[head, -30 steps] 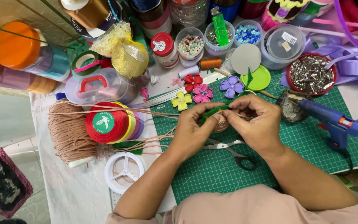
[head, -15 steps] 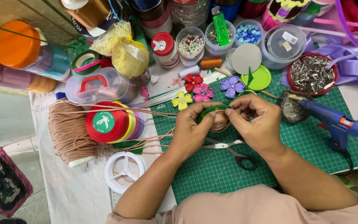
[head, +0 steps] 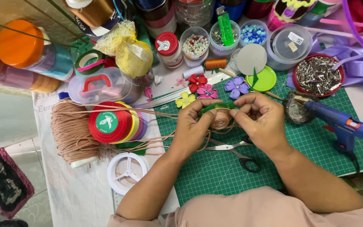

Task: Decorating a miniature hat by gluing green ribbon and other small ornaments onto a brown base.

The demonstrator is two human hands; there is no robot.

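Above a green cutting mat (head: pixel 316 147) on the bench, a small coil of tan cord (head: pixel 221 118) is pinched between the closed fingers of the left hand (head: pixel 194 130) and right hand (head: pixel 262 120), with scissors (head: pixel 236 153) lying just below.

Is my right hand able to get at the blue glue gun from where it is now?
Probably yes. The glue gun lies in the open on the green cutting mat, just to the side of the right hand, with nothing between them. But that hand and the left hand are both pinching the coiled cord piece.
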